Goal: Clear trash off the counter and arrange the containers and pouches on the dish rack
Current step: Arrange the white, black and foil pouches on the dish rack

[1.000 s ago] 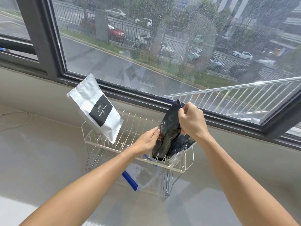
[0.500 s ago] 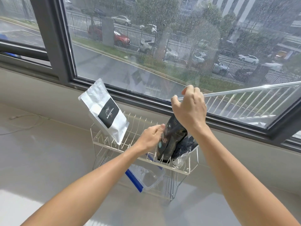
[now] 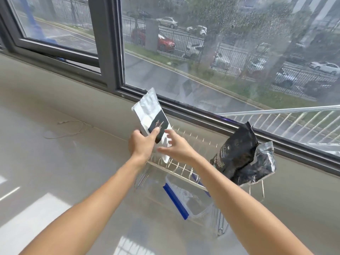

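both hands point(image 3: 141, 144) off black pouch point(image 3: 235, 153), now at white pouch point(image 3: 152, 116)

The white pouch point(image 3: 150, 115) carries a black label point(image 3: 159, 127) with small white print, just above the left hand's point(image 3: 141, 144) fingertips; one word looks like "Coffee", the rest too small to read. The black pouch point(image 3: 236, 153), well to the right of both hands, has pale lettering down its lower left side, too blurred to make out.

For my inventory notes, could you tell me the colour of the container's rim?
Blue rim on the clear container, head view.
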